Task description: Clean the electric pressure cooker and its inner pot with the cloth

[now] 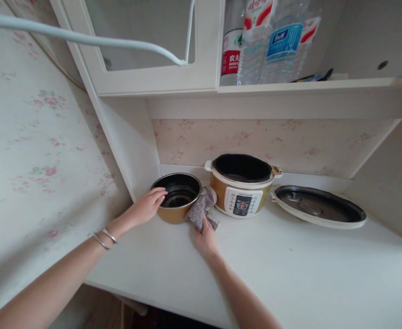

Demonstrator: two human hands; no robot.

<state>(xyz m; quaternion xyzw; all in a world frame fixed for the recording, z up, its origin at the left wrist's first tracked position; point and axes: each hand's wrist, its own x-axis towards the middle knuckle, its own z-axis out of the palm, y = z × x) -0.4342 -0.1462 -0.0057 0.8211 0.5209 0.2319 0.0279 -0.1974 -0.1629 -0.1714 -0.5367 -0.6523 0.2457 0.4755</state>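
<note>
A rice cooker inner pot (171, 215), gold outside and black inside, stands upright on the white counter. My left hand (149, 205), with two silver bangles on its wrist, grips the pot's left rim, fingertips over the edge. In my right hand (206, 237) is a bunched grey-brown cloth (201, 211), pressed against the pot's right outer side. Just right of the cloth is the gold and white rice cooker body (217, 189), its top uncovered and its control panel facing me. The cooker's lid (319, 208) lies at the right, dark inner side up.
The white counter (290, 274) runs below, its front edge near me. Overhead, a shelf (290, 87) holds several plastic bottles (283, 43). A cabinet door (156, 82) and a white rail (84, 39) are at upper left. Floral wallpaper covers the left wall (50, 137).
</note>
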